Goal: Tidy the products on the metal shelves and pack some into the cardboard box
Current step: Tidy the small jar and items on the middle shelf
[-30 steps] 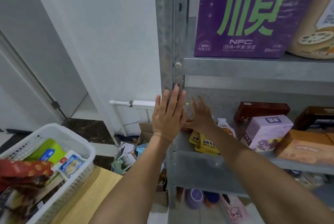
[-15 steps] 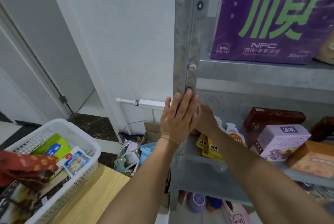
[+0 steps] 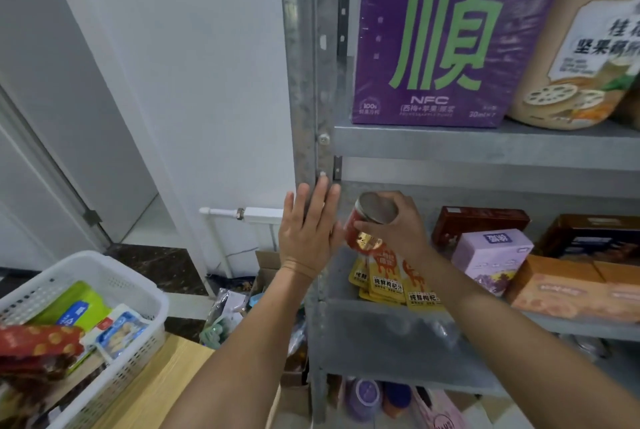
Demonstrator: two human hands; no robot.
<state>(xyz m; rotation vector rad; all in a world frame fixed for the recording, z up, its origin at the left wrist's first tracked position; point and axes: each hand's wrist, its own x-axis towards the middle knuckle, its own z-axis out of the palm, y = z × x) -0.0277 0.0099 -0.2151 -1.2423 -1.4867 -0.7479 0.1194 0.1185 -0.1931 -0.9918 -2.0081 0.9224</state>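
Grasps in right hand (image 3: 403,232) a small red cylindrical can (image 3: 375,208), shiny metal lid, tilted above glossy yellow pouches (image 3: 388,284) on grey metal shelf (image 3: 381,335); lays flat, released left hand (image 3: 306,238) against speckled galvanised post (image 3: 304,82).

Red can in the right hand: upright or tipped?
Tipped. The red can leans with its silver end turned toward the camera, gripped in the right hand above the yellow pouches.

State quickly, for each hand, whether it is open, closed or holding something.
Left hand: open, fingers straight, at the shelf post.
Right hand: closed round a tilted red can.
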